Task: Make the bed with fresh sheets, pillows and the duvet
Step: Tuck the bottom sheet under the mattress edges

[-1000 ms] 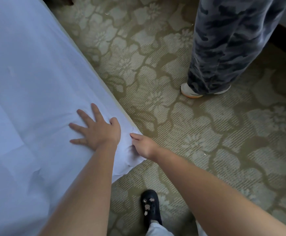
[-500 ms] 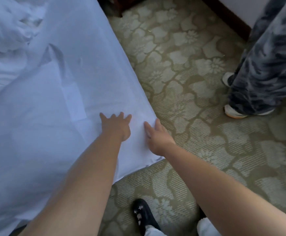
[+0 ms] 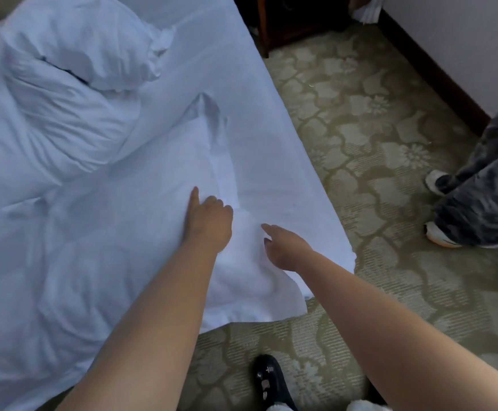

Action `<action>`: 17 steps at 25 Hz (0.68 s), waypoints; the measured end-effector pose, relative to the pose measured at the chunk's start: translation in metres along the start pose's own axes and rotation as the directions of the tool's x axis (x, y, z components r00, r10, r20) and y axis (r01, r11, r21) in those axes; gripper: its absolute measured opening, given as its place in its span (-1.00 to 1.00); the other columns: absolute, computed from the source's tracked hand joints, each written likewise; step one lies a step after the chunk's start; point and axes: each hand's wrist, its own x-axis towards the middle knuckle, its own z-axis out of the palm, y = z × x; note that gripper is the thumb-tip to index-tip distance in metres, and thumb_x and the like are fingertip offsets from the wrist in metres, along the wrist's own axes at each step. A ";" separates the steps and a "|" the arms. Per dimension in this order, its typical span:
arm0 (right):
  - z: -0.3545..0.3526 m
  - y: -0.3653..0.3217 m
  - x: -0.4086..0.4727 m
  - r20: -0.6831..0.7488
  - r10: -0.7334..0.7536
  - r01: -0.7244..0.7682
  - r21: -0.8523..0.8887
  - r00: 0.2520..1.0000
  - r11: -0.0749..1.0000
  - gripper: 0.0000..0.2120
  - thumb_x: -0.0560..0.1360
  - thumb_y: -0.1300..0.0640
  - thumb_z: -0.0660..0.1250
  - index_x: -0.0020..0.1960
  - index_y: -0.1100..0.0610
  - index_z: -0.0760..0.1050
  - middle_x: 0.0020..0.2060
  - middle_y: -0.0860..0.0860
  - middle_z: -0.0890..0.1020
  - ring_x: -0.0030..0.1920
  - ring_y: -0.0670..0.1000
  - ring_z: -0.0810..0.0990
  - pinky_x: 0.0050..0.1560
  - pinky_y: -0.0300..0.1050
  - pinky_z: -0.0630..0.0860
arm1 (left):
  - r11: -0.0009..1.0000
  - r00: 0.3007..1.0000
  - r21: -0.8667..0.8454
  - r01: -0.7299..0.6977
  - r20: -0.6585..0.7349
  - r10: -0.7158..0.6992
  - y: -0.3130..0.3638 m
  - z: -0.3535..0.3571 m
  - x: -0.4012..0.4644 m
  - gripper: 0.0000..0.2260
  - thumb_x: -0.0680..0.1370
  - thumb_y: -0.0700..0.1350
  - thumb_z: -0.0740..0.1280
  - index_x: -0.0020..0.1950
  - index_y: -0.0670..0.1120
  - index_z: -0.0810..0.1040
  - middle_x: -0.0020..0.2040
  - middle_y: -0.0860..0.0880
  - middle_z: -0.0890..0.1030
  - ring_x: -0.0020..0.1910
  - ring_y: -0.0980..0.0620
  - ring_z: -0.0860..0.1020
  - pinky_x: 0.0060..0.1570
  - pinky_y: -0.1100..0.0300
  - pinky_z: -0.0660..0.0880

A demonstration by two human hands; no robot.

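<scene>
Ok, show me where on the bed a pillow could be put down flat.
The flat sheet between the raised fold and the bed's right edge lies bare, up toward the nightstand. The upper left is crowded with a bunched duvet and pillow. The left hand and right hand occupy the near corner.

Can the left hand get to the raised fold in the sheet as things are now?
Probably yes. The left hand lies on the sheet just below the raised fold; only flat cloth lies between them. The pillows sit off to the side.
</scene>
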 end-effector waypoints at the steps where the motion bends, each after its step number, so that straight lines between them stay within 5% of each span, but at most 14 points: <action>1: -0.003 -0.014 0.002 -0.020 0.000 0.000 0.018 1.000 1.000 -0.58 0.66 0.09 -0.03 0.51 0.09 0.15 0.45 0.05 0.29 0.42 0.10 0.28 0.39 -0.03 0.23 | 1.000 1.000 -0.015 0.019 -0.014 -0.019 -0.014 -0.003 -0.001 -0.64 0.60 -0.16 0.08 0.39 -0.04 0.35 0.38 -0.01 0.38 0.45 0.03 0.22 0.47 -0.18 -0.11; 5: -0.010 -0.068 -0.001 -0.011 0.033 -0.033 0.038 0.999 0.999 -0.58 0.65 0.04 -0.01 0.47 0.12 0.21 0.41 0.10 0.36 0.40 0.13 0.32 0.34 -0.04 0.25 | 0.970 0.981 -0.160 0.185 -0.025 -0.191 -0.066 -0.007 -0.021 -0.56 0.62 -0.17 0.06 0.51 -0.02 0.16 0.54 0.00 0.09 0.53 0.05 -0.01 0.42 -0.21 0.03; 12: 0.004 -0.155 -0.012 -0.093 -0.039 0.032 -0.084 0.995 0.996 -0.75 0.61 0.08 0.04 0.18 0.20 0.32 0.11 0.22 0.47 0.12 0.27 0.50 0.15 0.13 0.41 | 0.874 0.951 -0.385 0.296 0.028 -0.309 -0.138 0.011 -0.063 -0.57 0.57 -0.21 0.11 0.45 -0.03 0.23 0.43 -0.04 0.24 0.44 -0.02 0.20 0.26 -0.05 0.32; 17: 0.005 -0.193 -0.009 -0.115 -0.100 0.069 -0.250 0.988 0.966 -0.65 0.61 0.06 0.07 0.37 0.08 0.24 0.28 0.11 0.34 0.21 0.23 0.44 0.18 0.10 0.43 | 0.829 0.951 -0.479 0.288 0.046 -0.304 -0.159 0.022 -0.081 -0.57 0.58 -0.21 0.11 0.46 -0.04 0.23 0.44 -0.04 0.22 0.44 -0.03 0.20 0.29 0.02 0.33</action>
